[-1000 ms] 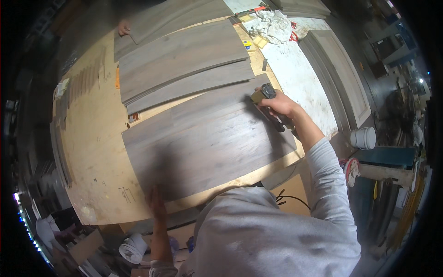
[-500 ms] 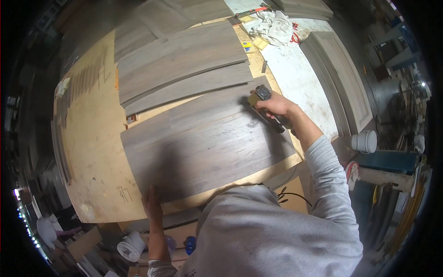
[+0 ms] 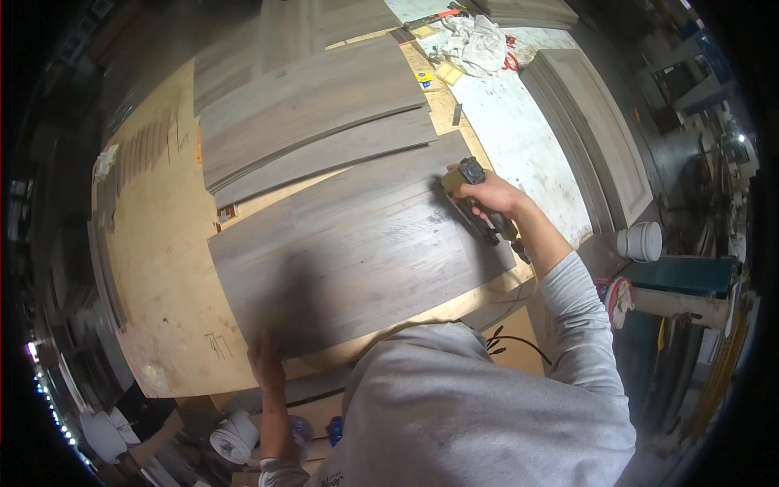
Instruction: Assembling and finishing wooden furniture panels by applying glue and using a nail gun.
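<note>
A wide grey-brown wood panel [image 3: 349, 243] lies flat on the plywood-topped bench in front of me. At its right end, my right hand [image 3: 490, 196] is wrapped round the handle of a nail gun [image 3: 469, 172], which has an olive-coloured body and a black cap. The tool stands over the panel near the right edge; its tip against the wood is hard to make out. My left hand [image 3: 266, 359] rests at the panel's near left corner, fingers stretched out along the edge. Shadow dims the fingertips there.
Beyond the panel lie stacked grey boards [image 3: 324, 105]. A white cloth [image 3: 475, 45] and yellow blocks [image 3: 449, 74] sit farther back on a white surface. Framed door panels [image 3: 584, 130] lean at the right, near a white bucket [image 3: 641, 242]. Black cables [image 3: 519, 339] hang by my waist.
My right hand has shifted the nail gun slightly right and nearer to me, and more of the tool's rear end shows. The left hand keeps its place at the corner.
</note>
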Demonstrator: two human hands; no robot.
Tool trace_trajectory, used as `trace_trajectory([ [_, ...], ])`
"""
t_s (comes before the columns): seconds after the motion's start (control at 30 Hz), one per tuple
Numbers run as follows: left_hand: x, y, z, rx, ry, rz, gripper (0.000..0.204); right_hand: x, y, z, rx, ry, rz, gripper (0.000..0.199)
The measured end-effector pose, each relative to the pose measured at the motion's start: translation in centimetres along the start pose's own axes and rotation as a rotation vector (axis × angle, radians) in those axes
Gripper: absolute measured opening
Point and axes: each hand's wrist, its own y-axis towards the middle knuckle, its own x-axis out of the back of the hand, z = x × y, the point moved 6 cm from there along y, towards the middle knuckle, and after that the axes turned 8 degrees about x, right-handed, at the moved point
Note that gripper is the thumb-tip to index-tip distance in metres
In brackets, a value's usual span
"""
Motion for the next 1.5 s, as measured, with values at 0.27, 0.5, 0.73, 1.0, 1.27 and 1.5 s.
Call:
trace_trajectory([
  [0.27,-0.4,-0.5,0.8,0.007,0.015,-0.007,0.056,-0.3,-0.1,0.2,0.010,-0.095,0.008,0.068],
  [0.5,-0.5,-0.7,1.0,0.063,-0.002,0.041,0.063,-0.6,-0.3,0.5,0.009,-0.123,0.021,0.070],
  [0.73,-1.0,-0.9,1.6,0.053,0.041,0.028,0.063,-0.2,0.6,0.5,0.027,-0.054,0.030,0.072],
  [1.0,-1.3,-1.0,1.9,-0.055,0.065,0.001,0.057,-0.1,1.0,0.2,0.015,-0.079,0.033,0.074],
  [1.27,-1.0,-0.6,1.6,-0.040,0.053,0.038,0.056,0.0,0.7,0.0,-0.001,-0.043,0.017,0.071],
  [1.5,-0.6,-0.8,1.3,0.036,0.030,0.025,0.058,0.0,0.9,0.2,0.021,-0.019,0.014,0.070],
])
